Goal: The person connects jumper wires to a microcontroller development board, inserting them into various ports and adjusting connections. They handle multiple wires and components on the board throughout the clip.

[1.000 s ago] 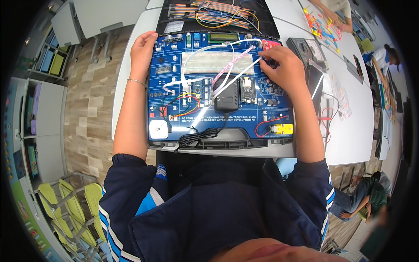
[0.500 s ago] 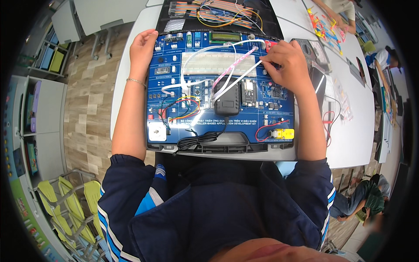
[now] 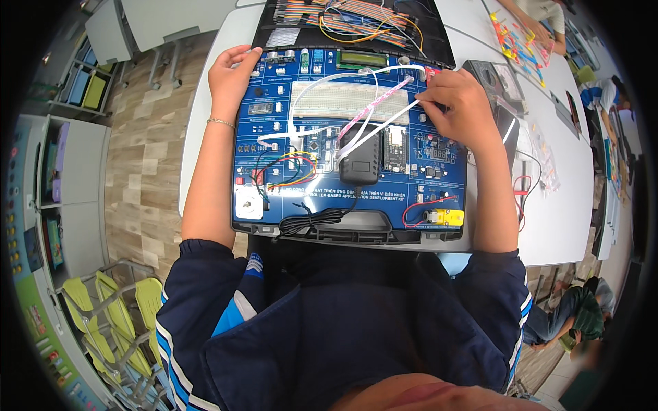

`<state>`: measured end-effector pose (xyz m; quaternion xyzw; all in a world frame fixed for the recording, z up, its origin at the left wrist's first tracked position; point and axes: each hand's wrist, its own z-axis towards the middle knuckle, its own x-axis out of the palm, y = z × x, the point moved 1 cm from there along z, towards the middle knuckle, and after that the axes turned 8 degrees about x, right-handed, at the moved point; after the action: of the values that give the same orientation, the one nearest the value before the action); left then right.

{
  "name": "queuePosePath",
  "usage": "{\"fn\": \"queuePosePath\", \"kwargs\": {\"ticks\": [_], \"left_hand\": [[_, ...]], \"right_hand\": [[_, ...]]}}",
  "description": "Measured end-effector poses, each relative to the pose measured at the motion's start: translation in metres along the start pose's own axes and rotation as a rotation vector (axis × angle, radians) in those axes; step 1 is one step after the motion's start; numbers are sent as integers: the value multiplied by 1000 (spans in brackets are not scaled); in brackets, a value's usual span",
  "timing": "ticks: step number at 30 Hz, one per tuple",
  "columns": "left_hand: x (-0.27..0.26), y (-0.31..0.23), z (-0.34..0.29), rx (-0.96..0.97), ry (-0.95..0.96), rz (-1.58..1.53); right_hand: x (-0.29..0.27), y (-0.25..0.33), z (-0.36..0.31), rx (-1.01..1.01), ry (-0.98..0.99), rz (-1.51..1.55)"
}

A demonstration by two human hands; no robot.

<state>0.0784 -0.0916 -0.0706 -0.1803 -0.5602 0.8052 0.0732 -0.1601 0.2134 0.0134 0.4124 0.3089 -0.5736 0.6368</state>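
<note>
A blue microcontroller training kit (image 3: 329, 205) in a black case lies before me, its board full of modules and wires. At its upper left edge, my left hand (image 3: 229, 74) is closed with fingertips on the corner. My right hand (image 3: 458, 103) pinches the end of a white flat cable (image 3: 391, 122) above the board's right side. The cable's other end runs down to the middle of the board, beside a black power adapter (image 3: 360, 159). A pink-and-white cable (image 3: 373, 106) and further white cables arch over the white breadboard (image 3: 315, 101).
The case's raised lid (image 3: 301, 34) holds ribbon jumper wires. A dark multimeter (image 3: 480, 79) with leads sits on the white table (image 3: 558, 226) to the right. Across the table, another person's hand (image 3: 538, 31) is near colourful plastic pieces (image 3: 515, 48). Green chairs (image 3: 113, 301) stand at lower left.
The whole scene has shifted slightly right in the view. Both hands keep their places on the kit and the white cable, with barely any movement.
</note>
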Motion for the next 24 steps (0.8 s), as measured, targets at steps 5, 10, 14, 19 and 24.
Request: {"fn": "queuePosePath", "kwargs": {"ticks": [5,10,14,19,24], "left_hand": [[-4,1,-1,9,-16,58],[0,-1,-1,23,-6,72],[-3,-2,-2,21,-14,84],[0,-8,-4,30,-14,126],[-3,-1,-2,125,7,169]], "right_hand": [[0,4,-1,54,27,44],[2,-2,-2,59,27,85],[-1,4,-1,81,74,60],[1,0,-3,25,14,61],[-5,4,-1,40,106,73]]}}
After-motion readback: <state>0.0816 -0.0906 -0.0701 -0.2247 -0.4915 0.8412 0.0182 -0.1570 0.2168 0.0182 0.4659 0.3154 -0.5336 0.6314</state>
